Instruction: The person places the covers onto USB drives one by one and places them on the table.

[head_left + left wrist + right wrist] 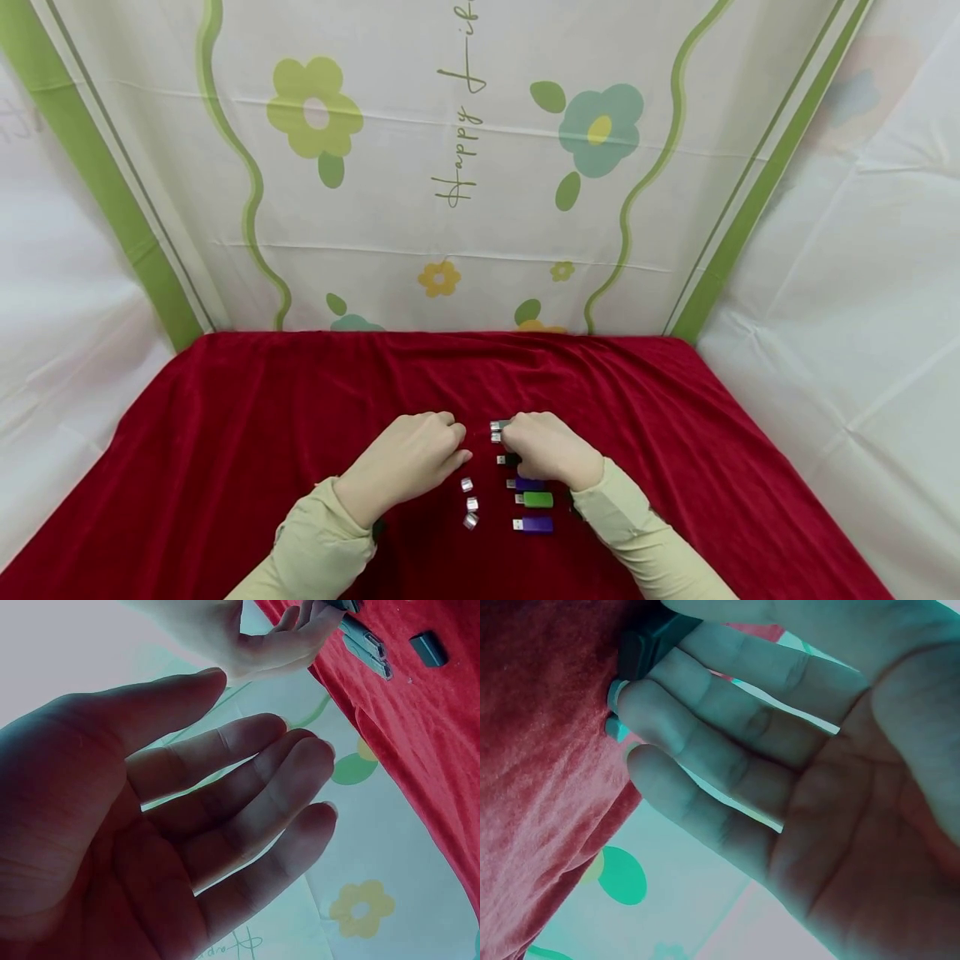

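In the head view my right hand (551, 448) is low over a column of USB sticks. Its thumb and fingers pinch a black USB stick (649, 645) close to the cloth. Beyond it lie two grey USB sticks (367, 656), side by side with bare metal plugs, partly covered by the hand in the head view. Nearer are a purple stick (528, 484), a green stick (537, 500) and another purple stick (537, 525). My left hand (411, 457) hovers left of the column, its loosely bent fingers (300, 765) holding nothing.
Several small shiny clear pieces, one of them a small block (472, 504), lie left of the sticks. A small dark block (429, 648) rests near the grey sticks' plugs. Red cloth (247, 433) covers the table, with a flowered white curtain (465, 233) behind.
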The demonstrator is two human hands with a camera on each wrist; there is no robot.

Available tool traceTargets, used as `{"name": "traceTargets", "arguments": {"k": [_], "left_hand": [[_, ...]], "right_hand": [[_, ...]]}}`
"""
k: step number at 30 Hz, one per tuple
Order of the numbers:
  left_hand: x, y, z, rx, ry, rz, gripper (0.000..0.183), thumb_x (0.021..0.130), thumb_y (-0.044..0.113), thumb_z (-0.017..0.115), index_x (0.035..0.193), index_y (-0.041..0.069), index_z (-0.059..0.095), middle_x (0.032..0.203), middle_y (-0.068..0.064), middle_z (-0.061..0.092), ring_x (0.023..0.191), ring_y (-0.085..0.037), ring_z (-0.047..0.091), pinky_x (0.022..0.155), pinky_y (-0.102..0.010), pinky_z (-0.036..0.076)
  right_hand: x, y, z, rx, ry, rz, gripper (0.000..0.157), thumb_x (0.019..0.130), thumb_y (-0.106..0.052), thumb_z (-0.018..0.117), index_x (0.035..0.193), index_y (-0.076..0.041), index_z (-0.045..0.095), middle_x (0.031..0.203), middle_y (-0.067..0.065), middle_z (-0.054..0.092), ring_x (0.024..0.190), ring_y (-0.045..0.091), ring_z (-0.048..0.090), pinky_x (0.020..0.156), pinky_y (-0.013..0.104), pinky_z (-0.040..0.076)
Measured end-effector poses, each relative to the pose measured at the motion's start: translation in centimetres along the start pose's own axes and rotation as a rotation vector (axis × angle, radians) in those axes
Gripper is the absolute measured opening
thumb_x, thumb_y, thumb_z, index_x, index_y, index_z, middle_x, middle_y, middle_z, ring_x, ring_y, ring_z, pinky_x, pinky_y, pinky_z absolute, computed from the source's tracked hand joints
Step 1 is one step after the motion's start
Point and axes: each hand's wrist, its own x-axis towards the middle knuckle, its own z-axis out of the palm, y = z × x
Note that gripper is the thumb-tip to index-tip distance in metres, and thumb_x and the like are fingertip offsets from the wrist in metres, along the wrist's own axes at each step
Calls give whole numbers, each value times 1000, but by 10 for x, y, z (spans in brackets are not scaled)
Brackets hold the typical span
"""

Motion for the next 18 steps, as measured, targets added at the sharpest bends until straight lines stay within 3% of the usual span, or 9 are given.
{"name": "traceTargets", "arguments": {"k": [5, 13, 18], "left_hand": [[0, 1, 0, 5, -2, 0, 31, 87, 24, 75, 65, 15, 55, 62, 4, 42, 51, -9, 41, 46, -21, 37], [0, 1, 2, 6, -2, -1, 32, 87, 24, 76, 65, 15, 55, 62, 5, 42, 51, -9, 41, 46, -21, 37], [0, -1, 3, 6, -5, -6, 32, 87, 24, 76, 65, 14, 55, 62, 4, 42, 51, -9, 41, 46, -21, 37]], "right_hand": [[-2, 1, -5, 13, 15, 0, 47, 63, -3, 81, 54, -19, 38, 53, -8, 34, 50, 7, 30, 44, 25, 33], [-4, 6, -9, 11, 26, 12, 41, 60, -6, 80, 55, -19, 42, 58, -8, 40, 51, 9, 41, 47, 27, 39], [-4, 7, -11, 25, 45, 13, 42, 60, -6, 77, 56, -19, 38, 58, -9, 38, 51, 9, 35, 46, 26, 36]]}}
